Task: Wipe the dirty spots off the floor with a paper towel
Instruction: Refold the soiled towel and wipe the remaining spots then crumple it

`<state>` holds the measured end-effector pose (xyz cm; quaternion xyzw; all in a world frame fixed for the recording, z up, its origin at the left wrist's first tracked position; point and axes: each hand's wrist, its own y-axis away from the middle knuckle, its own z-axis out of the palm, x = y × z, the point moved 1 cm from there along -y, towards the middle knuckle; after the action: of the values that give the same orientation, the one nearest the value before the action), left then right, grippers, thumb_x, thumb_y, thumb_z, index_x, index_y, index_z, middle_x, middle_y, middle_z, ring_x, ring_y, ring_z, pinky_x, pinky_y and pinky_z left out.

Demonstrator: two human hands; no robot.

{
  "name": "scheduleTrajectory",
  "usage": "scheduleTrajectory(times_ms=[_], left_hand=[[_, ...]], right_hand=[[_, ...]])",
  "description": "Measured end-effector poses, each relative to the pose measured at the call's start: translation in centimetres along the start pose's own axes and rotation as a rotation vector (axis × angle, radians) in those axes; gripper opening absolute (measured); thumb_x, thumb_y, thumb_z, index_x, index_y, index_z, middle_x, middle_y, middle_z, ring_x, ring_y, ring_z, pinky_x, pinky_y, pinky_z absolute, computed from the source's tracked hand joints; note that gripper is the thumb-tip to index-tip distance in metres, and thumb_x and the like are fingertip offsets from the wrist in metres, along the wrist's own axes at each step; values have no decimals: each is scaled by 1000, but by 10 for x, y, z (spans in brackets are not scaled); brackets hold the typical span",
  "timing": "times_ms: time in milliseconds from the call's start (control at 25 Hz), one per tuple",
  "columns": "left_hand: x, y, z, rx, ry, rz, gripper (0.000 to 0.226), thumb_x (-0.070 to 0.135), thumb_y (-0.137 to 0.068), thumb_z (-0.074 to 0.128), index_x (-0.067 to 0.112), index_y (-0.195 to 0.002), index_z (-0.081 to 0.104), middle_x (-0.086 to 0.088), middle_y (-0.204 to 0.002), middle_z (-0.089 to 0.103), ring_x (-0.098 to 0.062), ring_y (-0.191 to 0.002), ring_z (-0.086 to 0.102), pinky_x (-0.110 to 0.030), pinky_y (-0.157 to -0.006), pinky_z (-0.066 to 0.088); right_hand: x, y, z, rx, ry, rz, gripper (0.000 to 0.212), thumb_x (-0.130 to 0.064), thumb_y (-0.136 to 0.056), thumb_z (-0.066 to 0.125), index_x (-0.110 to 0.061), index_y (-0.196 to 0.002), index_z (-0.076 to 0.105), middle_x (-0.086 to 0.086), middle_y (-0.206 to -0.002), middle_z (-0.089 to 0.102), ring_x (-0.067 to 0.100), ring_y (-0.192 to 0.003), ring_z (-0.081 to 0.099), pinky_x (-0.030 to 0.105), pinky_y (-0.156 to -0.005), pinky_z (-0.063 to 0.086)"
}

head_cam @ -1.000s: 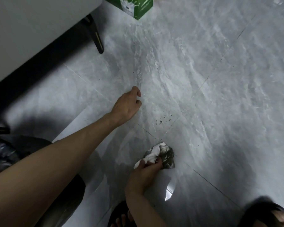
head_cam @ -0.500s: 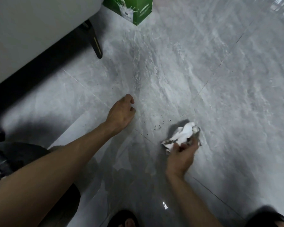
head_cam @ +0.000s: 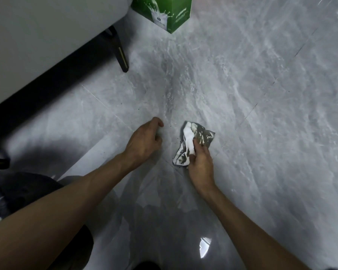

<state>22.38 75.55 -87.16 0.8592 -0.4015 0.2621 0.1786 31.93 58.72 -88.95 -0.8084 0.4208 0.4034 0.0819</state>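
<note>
A green carton [head_cam: 170,14] is seen at the top edge, printed with a white milk splash; its white lettering and small label are too blurred to be read. The paper towel [head_cam: 186,137] is crumpled and pressed to the grey marble-patterned floor [head_cam: 261,114], just right of the left hand [head_cam: 144,143]. It is white along its middle fold and is soaked dark grey with smeared dirt at its outer edges. The grip of the right hand [head_cam: 201,164] is clenched on the towel's near edge, with the thumb laid over the white part. The left hand is propped on the floor, its fingers loosely bent and nothing grasped. A few dark specks [head_cam: 178,141] are scattered between hand and towel. A black furniture leg [head_cam: 121,53] is planted further back.
</note>
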Motion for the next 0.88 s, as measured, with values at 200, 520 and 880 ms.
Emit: scheduleTrajectory(times_ms=[200,520,880], left_hand=[[24,-22,7,-182,-248,517,46,19,-86,65,18,-130,54,-7,-137,53,-23,-131,43,-35,-112,32],[21,-18,12,-272,-240,520,19,20,-93,53,17,-100,70,-3,-104,71,-22,-98,62,-37,-83,49],[21,38,16,-136,-200,323,35,25,-81,56,13,-114,61,-13,-91,71,-31,-82,64,-34,-68,49]], right_hand=[[14,-7,-21,-228,73,-163,52,1,-93,49,-12,-142,44,13,-138,50,25,-124,48,16,-97,31],[22,16,-4,-51,148,-118,44,-2,-88,50,-10,-131,47,13,-128,45,29,-108,50,22,-82,33],[11,21,-5,-65,107,-165,62,-22,-82,48,-14,-143,41,9,-133,48,22,-108,57,21,-84,41]])
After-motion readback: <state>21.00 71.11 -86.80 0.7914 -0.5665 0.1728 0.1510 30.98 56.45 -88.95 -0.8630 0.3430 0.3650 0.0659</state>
